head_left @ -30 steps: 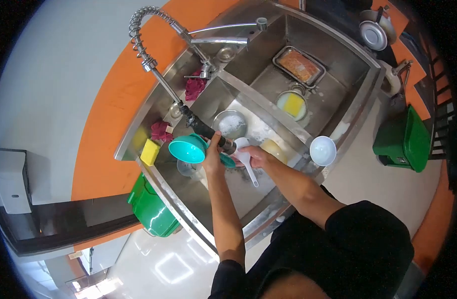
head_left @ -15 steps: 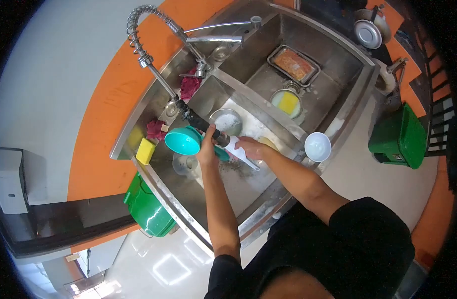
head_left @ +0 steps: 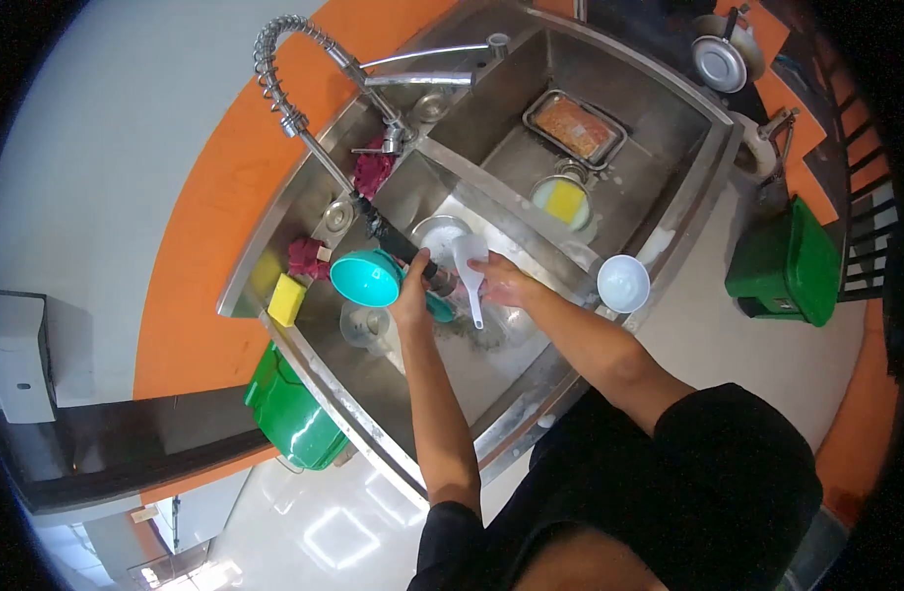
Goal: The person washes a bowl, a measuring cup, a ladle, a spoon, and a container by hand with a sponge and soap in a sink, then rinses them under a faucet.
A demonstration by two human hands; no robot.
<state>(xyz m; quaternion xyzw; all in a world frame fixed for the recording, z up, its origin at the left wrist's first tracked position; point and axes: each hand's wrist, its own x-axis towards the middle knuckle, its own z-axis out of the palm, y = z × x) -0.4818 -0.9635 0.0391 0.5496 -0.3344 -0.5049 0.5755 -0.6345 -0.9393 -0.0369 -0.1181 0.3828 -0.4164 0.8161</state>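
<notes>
My left hand (head_left: 409, 295) is closed around the black spray nozzle (head_left: 398, 241) of the faucet, over the left sink basin. A turquoise bowl (head_left: 365, 279) sits against its outer side; whether the fingers also hold it is hidden. More turquoise plastic (head_left: 439, 307) shows past the hand. My right hand (head_left: 506, 283) grips a white rice paddle (head_left: 469, 258) just beyond the nozzle's end, its handle pointing toward me. Behind the paddle, a metal bowl (head_left: 440, 234) with suds stands in the basin. A clear container (head_left: 361, 325) lies below the turquoise bowl.
The right basin (head_left: 649, 128) holds a tray (head_left: 575, 128) with orange contents and a bowl with a yellow sponge (head_left: 566, 200). A white bowl (head_left: 624, 284) rests on the near rim. Another yellow sponge (head_left: 286, 299) lies on the left edge. Green bins (head_left: 787, 266) flank the sink.
The rice paddle has turned in my right hand: its broad end now points up and away, its handle toward me. My left hand stays on the nozzle.
</notes>
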